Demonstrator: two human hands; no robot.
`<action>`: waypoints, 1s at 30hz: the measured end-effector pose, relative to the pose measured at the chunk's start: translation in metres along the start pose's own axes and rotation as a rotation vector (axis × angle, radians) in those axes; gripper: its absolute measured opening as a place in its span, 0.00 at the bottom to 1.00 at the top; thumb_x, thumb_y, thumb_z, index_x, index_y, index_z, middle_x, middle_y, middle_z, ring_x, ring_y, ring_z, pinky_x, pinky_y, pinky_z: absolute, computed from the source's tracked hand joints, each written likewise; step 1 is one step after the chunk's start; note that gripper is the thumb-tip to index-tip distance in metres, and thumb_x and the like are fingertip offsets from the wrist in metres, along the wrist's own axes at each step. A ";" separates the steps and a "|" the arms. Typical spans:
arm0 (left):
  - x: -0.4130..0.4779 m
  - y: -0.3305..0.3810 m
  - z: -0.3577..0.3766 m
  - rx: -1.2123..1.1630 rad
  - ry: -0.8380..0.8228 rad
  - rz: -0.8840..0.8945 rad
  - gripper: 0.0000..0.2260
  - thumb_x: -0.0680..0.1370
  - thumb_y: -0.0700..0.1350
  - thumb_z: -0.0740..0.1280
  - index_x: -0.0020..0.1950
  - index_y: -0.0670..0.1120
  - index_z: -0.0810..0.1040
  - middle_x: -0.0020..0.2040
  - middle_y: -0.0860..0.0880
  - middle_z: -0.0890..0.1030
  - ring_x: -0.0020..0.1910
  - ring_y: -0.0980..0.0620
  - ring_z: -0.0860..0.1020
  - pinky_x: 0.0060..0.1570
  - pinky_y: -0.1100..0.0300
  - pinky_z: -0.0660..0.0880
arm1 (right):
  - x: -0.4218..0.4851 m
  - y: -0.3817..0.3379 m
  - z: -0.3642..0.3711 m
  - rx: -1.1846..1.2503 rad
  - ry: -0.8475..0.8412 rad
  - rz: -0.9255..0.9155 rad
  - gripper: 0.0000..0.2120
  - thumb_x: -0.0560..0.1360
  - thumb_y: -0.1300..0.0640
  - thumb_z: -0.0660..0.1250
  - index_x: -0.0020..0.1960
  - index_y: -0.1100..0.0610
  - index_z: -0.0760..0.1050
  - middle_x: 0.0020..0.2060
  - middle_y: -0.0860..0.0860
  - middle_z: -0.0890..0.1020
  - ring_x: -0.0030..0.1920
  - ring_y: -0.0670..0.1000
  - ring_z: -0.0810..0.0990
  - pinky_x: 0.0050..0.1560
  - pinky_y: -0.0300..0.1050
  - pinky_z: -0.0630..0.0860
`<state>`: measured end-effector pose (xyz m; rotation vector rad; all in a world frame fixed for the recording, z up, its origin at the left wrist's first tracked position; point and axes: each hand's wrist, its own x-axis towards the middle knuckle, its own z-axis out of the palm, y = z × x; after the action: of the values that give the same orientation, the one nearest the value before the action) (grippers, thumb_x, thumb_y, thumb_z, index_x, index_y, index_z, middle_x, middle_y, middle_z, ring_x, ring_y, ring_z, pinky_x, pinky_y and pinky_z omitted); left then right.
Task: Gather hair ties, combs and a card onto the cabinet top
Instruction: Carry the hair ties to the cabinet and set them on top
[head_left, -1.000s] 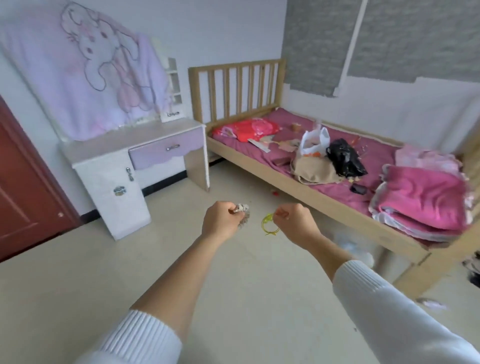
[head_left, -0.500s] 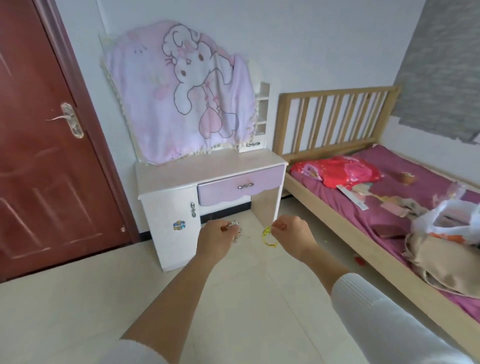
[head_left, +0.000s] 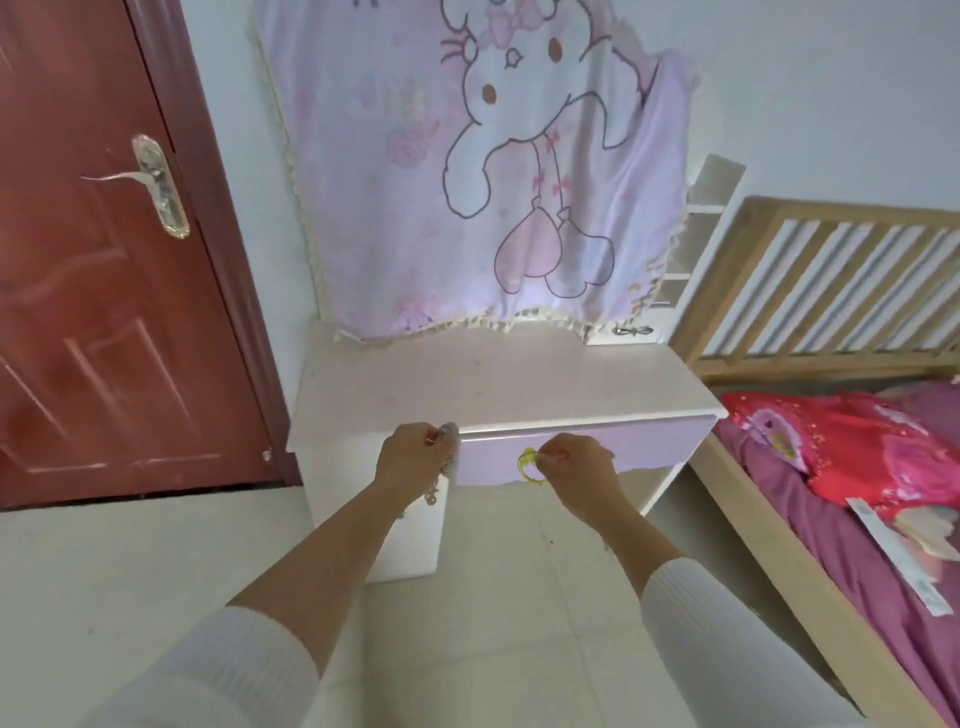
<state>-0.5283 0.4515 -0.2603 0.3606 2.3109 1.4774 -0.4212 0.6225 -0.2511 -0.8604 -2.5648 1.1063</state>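
Cabinet (head_left: 498, 384) now closer, both hands still holding hair ties

A dark red door (head_left: 104, 291) with a silver lever handle (head_left: 156, 184) stands at left. A lilac cartoon-print blanket (head_left: 467, 171) hangs on the wall. At right, a wooden-framed bed (head_left: 810, 291) carries a red pillow (head_left: 852, 452) on purple bedding (head_left: 857, 566).

Both hands are raised in front of the white cabinet, just below the front edge of its tabletop (head_left: 498, 384). The left hand (head_left: 413, 460) is closed around a small pale hair accessory (head_left: 448, 432), too blurred to identify. The right hand (head_left: 574, 465) pinches a yellow hair tie (head_left: 527, 465), which hangs before the lilac drawer (head_left: 644, 449).
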 end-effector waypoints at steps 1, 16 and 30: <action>0.024 -0.002 -0.001 -0.005 0.016 -0.023 0.14 0.76 0.48 0.63 0.37 0.41 0.80 0.36 0.43 0.85 0.36 0.43 0.82 0.43 0.52 0.78 | 0.023 -0.002 0.006 0.002 -0.014 0.002 0.05 0.70 0.63 0.65 0.40 0.58 0.80 0.32 0.50 0.79 0.34 0.50 0.75 0.32 0.38 0.67; 0.279 -0.060 0.004 0.210 0.323 -0.190 0.14 0.78 0.44 0.61 0.34 0.40 0.73 0.31 0.44 0.80 0.29 0.48 0.77 0.31 0.65 0.69 | 0.328 -0.015 0.131 -0.121 -0.450 -0.050 0.06 0.71 0.59 0.65 0.41 0.57 0.81 0.37 0.53 0.82 0.39 0.52 0.79 0.41 0.41 0.73; 0.349 -0.104 0.048 0.564 0.116 -0.028 0.10 0.79 0.42 0.60 0.58 0.45 0.77 0.65 0.49 0.74 0.61 0.48 0.71 0.54 0.56 0.72 | 0.412 0.026 0.195 -0.033 -0.361 0.273 0.11 0.73 0.65 0.61 0.51 0.58 0.80 0.50 0.54 0.81 0.44 0.51 0.76 0.43 0.41 0.73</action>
<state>-0.8221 0.5889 -0.4331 0.3932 2.7882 0.8239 -0.8223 0.7654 -0.4168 -1.1376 -2.8191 1.4143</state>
